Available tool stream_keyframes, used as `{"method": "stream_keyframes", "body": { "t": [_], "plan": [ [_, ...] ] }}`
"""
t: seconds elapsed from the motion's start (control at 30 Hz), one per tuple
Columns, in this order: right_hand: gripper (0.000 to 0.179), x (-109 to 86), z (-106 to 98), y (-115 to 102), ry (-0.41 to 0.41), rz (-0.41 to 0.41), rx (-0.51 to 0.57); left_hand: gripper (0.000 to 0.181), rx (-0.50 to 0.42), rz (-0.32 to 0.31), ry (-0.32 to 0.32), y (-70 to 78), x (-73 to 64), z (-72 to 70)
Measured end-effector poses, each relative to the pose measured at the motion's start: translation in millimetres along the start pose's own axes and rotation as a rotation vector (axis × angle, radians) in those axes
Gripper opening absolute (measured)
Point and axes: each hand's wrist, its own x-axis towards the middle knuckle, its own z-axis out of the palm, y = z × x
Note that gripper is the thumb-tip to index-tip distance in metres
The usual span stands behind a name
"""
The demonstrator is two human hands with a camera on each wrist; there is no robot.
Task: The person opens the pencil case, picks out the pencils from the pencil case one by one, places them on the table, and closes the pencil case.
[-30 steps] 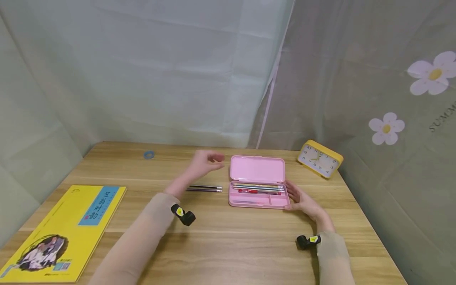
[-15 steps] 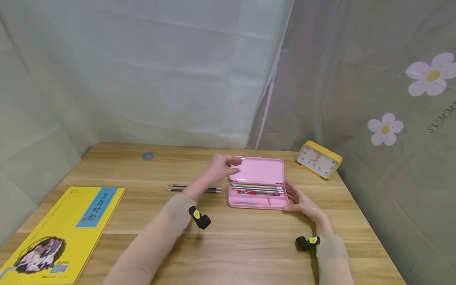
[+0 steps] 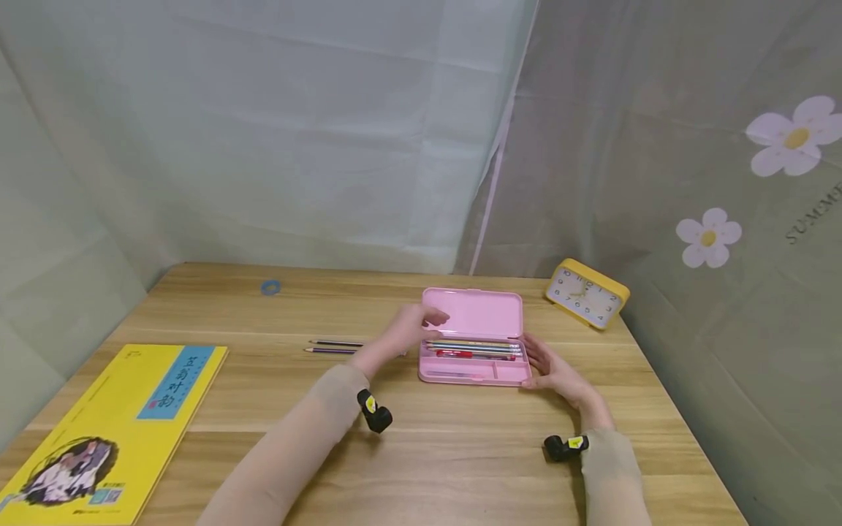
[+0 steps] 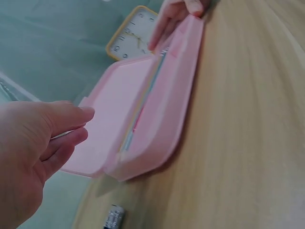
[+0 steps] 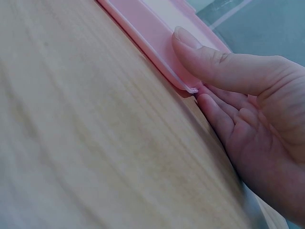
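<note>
- The pencil case [image 3: 454, 380] lies open between the two hands, its lid [image 3: 490, 310] folded back away from the person.
- The right hand [image 3: 558, 376] holds the case's end nearest it, thumb over the front wall and fingers round the outside of the end; nothing else shows in its grasp.
- The left hand [image 3: 406, 329] hangs by the opposite end, over the edge of the lid, fingers loosely bent and parted from the thumb. I see nothing in it, and cannot tell for certain whether a fingertip brushes the lid.
- Just below the left fingers, pencils [image 3: 476, 344] and a red pen [image 3: 460, 354] lie in the long back compartment, close together. If the left hand pinched there, it might drag up a neighbour or roll the pen aside.
- Two loose pencils [image 3: 329, 349] lie on the table [image 3: 460, 453] by the left wrist, partly hidden behind it. A low sweep of that forearm could knock them rolling.
- Should the left hand push the lid while the right grip slackens, the case could slide or swivel.
- The right fingertips sit near the hinge side, so a lid swung shut quickly might nip them.
- The clock [image 3: 588, 294], beyond the right hand, seems safely apart.
</note>
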Motion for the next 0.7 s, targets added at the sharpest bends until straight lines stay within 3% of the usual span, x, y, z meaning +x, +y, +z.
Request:
{"method": "stream_keyframes", "body": {
  "t": [0.43, 0.7],
  "plan": [
    [0.1, 0.3, -0.4, -0.2, 0.002, 0.012, -0.003, 0.03, 0.021, -0.017, -0.123, -5.7, -5.7, 13.8],
    [0.101, 0.4, 0.9, 0.5, -0.007, -0.042, 0.002, 0.03, 0.06, 0.025, -0.123, -6.5, -6.4, 17.1]
  ]
}}
